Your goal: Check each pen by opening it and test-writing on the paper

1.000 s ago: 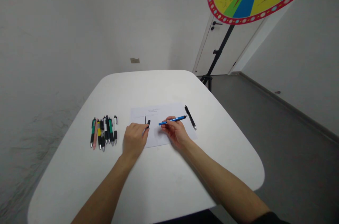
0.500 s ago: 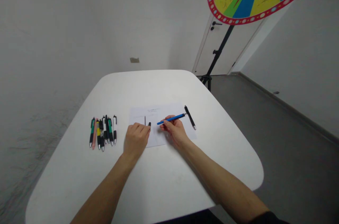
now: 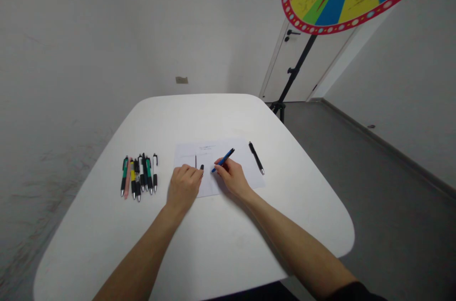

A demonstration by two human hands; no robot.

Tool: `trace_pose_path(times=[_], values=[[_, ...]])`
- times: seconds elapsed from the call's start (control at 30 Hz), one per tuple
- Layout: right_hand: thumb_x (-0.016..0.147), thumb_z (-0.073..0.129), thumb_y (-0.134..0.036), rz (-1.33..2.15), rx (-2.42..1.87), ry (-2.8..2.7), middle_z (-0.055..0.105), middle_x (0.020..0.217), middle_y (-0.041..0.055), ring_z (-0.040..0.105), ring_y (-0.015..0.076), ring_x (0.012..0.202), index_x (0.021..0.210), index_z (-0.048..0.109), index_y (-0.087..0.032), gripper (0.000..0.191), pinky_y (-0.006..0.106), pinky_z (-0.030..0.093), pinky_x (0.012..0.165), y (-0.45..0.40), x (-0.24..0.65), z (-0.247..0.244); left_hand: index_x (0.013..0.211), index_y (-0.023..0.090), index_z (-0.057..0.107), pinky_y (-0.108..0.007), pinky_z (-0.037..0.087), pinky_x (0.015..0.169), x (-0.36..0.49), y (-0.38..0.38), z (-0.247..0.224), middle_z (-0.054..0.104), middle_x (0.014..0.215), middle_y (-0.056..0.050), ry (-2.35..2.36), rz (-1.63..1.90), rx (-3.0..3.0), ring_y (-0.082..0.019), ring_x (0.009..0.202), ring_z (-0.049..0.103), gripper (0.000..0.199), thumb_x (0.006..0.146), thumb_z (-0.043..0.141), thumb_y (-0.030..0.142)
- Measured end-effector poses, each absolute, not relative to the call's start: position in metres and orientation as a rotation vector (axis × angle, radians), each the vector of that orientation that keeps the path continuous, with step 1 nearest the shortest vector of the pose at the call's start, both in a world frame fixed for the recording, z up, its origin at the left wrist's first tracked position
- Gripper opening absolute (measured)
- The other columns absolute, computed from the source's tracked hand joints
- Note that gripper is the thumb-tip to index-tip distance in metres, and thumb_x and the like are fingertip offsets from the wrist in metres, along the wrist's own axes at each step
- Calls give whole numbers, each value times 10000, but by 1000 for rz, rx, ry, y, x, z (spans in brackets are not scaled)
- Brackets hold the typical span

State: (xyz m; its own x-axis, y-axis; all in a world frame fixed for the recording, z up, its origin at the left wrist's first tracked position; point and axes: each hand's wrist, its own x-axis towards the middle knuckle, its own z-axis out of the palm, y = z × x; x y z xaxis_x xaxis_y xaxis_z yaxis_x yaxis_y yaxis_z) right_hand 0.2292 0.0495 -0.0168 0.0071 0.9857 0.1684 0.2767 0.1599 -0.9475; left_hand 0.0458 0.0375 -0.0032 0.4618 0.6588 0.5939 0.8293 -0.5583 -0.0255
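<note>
White paper sheet, printed near its twelve o'clock edge, lying flat on a white table; taken as clock centre. Item: one slim blue pen, over the sheet, in the right hand. Change noted: the pen, nearly level across the fingers half a second ago, now slants more steeply, upper end to two o'clock, lower end to eight. Import, as judged: a carrying hold has become a writing-style hold; contact between lower end and paper cannot be told. Right grip: thumb and fingers closed on the pen, palm turned downward, forearm entering from four o'clock. Left hand: palm down at the sheet's eight o'clock edge, fingertips together on a small black cylindrical piece, forearm entering from seven o'clock. Beside it, towards eleven o'clock, one thin dark upright line, drawn mark or slender object uncertain. At three o'clock, one black pen with silvery tip, slanted. At nine o'clock, well apart, a row of assorted pens, green, pink, yellow, white and black.
</note>
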Motion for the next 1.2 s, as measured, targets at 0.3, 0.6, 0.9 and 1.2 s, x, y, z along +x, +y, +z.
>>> trace_pose_path(times=[0.3, 0.6, 0.9, 1.2], values=[[827, 558, -340, 936, -1301, -1433, 657, 748, 34, 583, 173, 678, 930, 646, -174, 214, 309, 460, 661, 49, 228, -15, 826, 197, 678, -367, 346, 694, 46, 38, -4, 686, 735, -26, -1217, -727, -2414, -224, 779, 558, 95, 891, 621, 157], [831, 569, -334, 995, -1274, -1430, 676, 764, 32, 626, 176, 702, 896, 629, -188, 170, 322, 489, 707, 49, 226, -15, 821, 194, 675, -367, 351, 683, 46, 38, -4, 683, 713, -24, -1201, -747, -2396, -224, 759, 574, 92, 888, 626, 156], [828, 560, -330, 1073, -1201, -1443, 658, 744, 13, 599, 160, 676, 884, 619, -185, 166, 303, 480, 688, 53, 215, -9, 851, 190, 670, -367, 369, 699, 41, 39, -2, 709, 737, -23, -1262, -821, -2340, -218, 756, 600, 82, 902, 609, 171], [814, 567, -342, 1064, -1174, -1353, 678, 744, 33, 659, 182, 721, 948, 617, -180, 215, 327, 518, 734, 65, 215, -3, 859, 190, 673, -376, 370, 711, 40, 38, 0, 720, 759, -42, -1315, -813, -2325, -223, 766, 600, 127, 920, 563, 170]])
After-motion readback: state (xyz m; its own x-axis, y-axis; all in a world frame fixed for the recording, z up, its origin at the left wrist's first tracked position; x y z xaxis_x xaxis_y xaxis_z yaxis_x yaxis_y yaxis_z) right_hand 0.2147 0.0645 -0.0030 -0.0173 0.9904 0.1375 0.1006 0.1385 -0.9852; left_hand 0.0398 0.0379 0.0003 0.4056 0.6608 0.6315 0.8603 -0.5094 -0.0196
